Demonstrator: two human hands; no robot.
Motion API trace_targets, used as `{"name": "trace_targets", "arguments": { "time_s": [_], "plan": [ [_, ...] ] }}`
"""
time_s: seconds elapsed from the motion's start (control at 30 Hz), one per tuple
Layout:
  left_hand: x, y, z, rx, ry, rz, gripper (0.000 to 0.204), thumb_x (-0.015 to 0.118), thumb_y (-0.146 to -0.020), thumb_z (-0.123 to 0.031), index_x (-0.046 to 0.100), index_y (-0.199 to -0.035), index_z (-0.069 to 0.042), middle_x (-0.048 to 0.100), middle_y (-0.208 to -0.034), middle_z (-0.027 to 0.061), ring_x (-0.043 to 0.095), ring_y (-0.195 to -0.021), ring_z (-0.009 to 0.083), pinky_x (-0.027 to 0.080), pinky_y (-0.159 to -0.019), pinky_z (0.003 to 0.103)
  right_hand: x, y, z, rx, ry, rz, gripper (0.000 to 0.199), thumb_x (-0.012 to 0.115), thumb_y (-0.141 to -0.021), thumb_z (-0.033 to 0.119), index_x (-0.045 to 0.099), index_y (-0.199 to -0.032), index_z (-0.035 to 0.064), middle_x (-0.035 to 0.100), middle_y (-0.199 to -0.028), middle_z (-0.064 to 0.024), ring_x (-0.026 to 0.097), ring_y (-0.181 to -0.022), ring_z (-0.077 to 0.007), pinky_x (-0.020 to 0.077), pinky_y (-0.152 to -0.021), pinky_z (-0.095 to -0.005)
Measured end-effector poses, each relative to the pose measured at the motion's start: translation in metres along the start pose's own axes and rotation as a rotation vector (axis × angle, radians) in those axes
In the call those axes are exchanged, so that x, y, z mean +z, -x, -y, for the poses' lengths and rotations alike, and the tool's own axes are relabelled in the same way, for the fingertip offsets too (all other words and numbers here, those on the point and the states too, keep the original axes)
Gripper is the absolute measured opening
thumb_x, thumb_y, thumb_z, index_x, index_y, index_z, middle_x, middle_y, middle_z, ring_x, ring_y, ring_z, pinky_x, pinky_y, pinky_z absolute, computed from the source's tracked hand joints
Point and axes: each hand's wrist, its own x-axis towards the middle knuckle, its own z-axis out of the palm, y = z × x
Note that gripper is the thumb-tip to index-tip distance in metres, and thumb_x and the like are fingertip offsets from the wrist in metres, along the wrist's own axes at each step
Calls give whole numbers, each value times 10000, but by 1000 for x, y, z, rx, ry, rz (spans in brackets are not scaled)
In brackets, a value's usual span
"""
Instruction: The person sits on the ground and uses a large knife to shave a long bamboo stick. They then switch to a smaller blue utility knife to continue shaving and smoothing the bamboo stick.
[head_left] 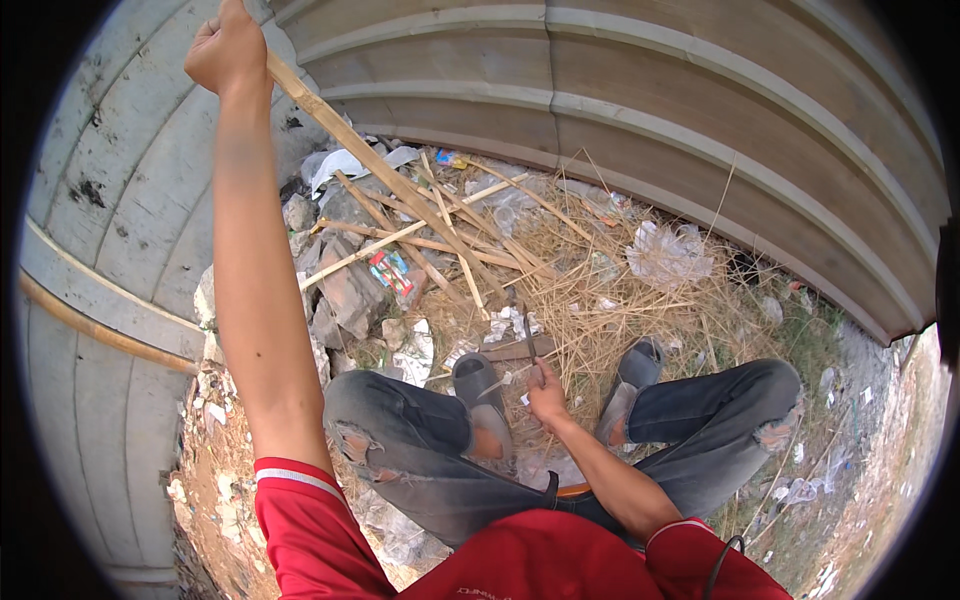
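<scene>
My left hand (228, 55) is raised far out at the upper left, its fingers closed round a long flat bamboo strip (370, 160). The strip slants down to the right, its lower end near the ground in front of my feet. Between my knees, my right hand (547, 392) grips a knife (528, 325) with a narrow dark blade, pointing away from me. The blade's tip is close to the strip's lower end; whether they touch I cannot tell. A piece of wood (515, 349) lies on the ground beside the blade.
Several bamboo strips (425, 235) lie crossed ahead, over stones (350, 290) and litter. Thin splinters (610, 290) and a crumpled clear plastic bag (668, 252) are to the right. A corrugated metal wall (650, 100) curves behind; grey panels (130, 180) stand left. My slippered feet flank the wood.
</scene>
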Motion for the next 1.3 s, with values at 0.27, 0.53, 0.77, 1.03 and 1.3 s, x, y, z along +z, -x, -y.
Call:
{"name": "trace_targets", "arguments": {
  "time_s": [0.27, 0.53, 0.77, 1.03, 1.3],
  "plan": [
    [-20, -1, -12, -164, 290, 165, 504, 621, -989, -292, 507, -553, -67, 504, -535, 35, 510, -503, 153, 415, -525, 318, 0, 77, 220, -627, -280, 124, 636, 544, -1044, 107, 289, -1624, 169, 565, -846, -45, 458, -478, -63, 405, -415, -247],
    [6, 16, -20, 184, 96, 13, 662, 496, -1064, -562, 372, -591, -116, 357, -597, -53, 327, -600, 94, 281, -523, 355, -46, 226, 398, -1243, -568, 180, 602, 481, -1081, 257, 238, -1622, 151, 434, -666, -5, 403, -385, -75, 429, -372, -252],
    [17, 30, -35, 165, 52, -69, 711, 451, -1088, -506, 448, -559, -30, 415, -505, 16, 371, -511, 139, 339, -504, 393, -59, 226, 339, -493, -279, 423, 647, 533, -1038, 149, 254, -1621, 108, 479, -686, -23, 443, -425, -70, 386, -382, -235],
    [23, 26, -36, 160, -26, -98, 697, 417, -1104, -456, 478, -579, -3, 435, -503, 69, 413, -497, 178, 347, -507, 423, -67, 273, 385, -1170, -693, 308, 628, 468, -1069, 228, 207, -1632, 134, 422, -652, -13, 382, -360, -69, 424, -350, -258],
    [16, 39, -48, 99, 49, -57, 704, 386, -1099, -446, 502, -541, -34, 500, -530, 26, 518, -544, 178, 450, -587, 349, -91, 224, 345, -309, -409, 467, 649, 538, -1042, 189, 248, -1619, 132, 497, -723, -42, 475, -443, -99, 455, -409, -268]
  ]
}}
